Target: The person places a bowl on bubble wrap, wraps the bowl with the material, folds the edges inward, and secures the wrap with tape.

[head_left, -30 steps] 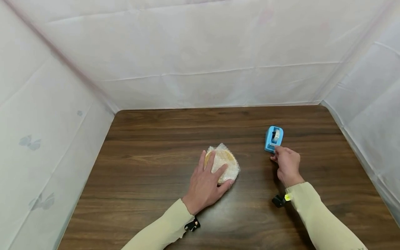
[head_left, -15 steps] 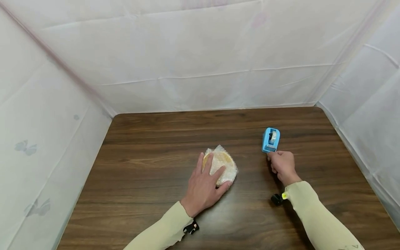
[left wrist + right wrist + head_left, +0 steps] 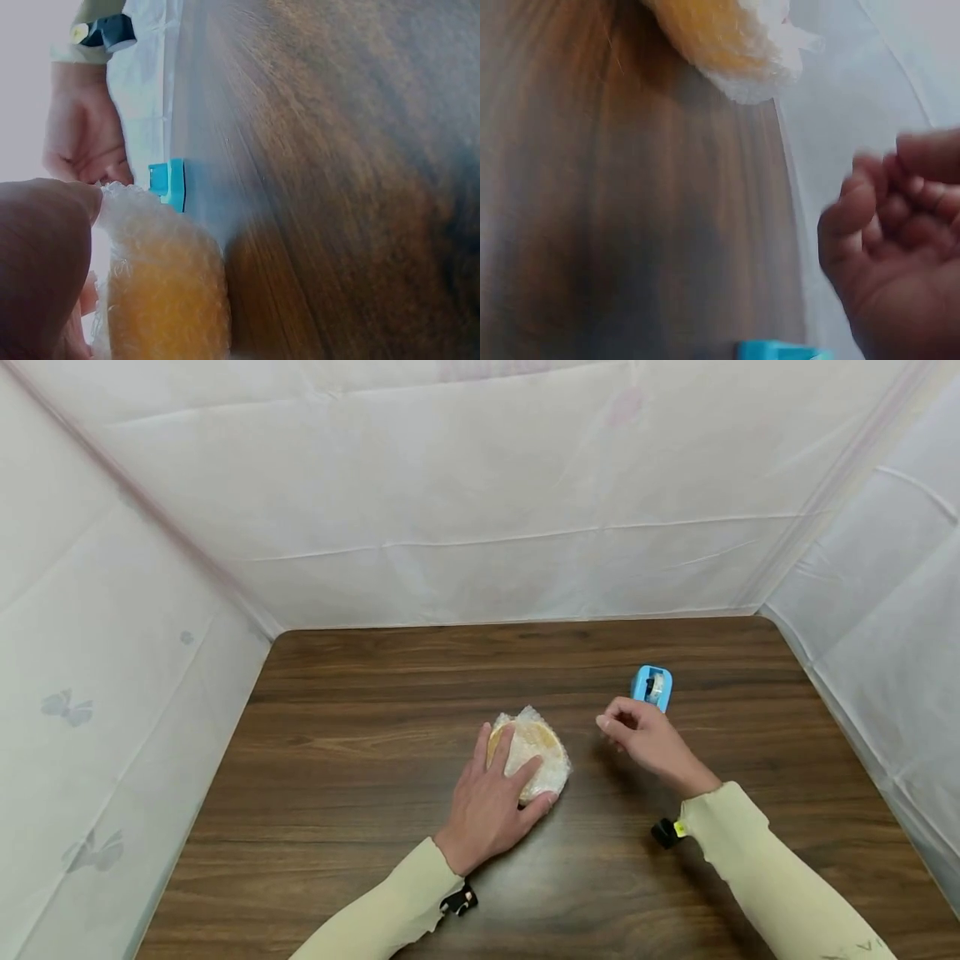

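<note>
A round yellow thing in bubble wrap (image 3: pixel 545 768) lies on the table, its exact kind hidden by the wrap. My left hand (image 3: pixel 483 817) rests over its left and near side with fingers spread, the thumb along the near edge. In the left wrist view the bubble wrap (image 3: pixel 166 289) bulges beside the thumb. Between the bundle and a blue tape dispenser (image 3: pixel 640 683), my right hand (image 3: pixel 654 745) is raised with thumb and index finger pinched together. The clear tape in that pinch barely shows. In the right wrist view the other fingers (image 3: pixel 847 214) are curled.
The dark wood table (image 3: pixel 360 760) has white sheeting (image 3: pixel 487 577) along its back and both sides. The dispenser stands beyond the right hand, which partly covers it. A small black camera (image 3: pixel 665 833) sits at the right wrist.
My right hand has left the front of the tape dispenser and moved left toward the bundle, thumb and index finger pinched. The left hand and bundle stay in place.
</note>
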The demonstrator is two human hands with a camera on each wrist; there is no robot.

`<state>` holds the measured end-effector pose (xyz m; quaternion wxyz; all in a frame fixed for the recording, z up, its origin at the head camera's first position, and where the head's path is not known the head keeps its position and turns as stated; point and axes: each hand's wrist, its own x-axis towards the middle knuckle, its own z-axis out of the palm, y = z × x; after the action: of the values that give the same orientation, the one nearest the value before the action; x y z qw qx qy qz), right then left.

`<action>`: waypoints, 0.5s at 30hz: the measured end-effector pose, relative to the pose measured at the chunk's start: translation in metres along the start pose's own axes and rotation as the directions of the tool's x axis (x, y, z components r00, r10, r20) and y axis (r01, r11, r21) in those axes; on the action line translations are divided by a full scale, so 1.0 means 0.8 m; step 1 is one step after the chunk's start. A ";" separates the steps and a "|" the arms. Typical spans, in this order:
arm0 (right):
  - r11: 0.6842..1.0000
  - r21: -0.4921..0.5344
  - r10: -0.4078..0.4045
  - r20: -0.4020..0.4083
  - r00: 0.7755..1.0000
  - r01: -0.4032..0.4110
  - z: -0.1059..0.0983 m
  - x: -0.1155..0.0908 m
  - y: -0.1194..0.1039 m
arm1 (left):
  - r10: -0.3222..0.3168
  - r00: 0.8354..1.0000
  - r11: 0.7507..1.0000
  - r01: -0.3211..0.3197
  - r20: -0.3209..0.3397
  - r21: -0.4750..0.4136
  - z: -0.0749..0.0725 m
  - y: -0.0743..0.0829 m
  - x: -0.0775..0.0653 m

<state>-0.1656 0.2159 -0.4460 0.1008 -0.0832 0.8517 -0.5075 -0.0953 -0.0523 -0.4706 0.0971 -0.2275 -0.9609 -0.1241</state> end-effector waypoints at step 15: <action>0.785 -0.367 -0.273 0.518 0.811 0.499 0.035 0.063 -0.078 | 0.016 1.000 1.000 -0.016 0.010 0.012 0.000 -0.001 0.001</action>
<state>-0.2048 0.1506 -0.4087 0.1563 -0.3947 0.8690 -0.2541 -0.0967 -0.0529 -0.4702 0.0948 -0.2350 -0.9603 -0.1166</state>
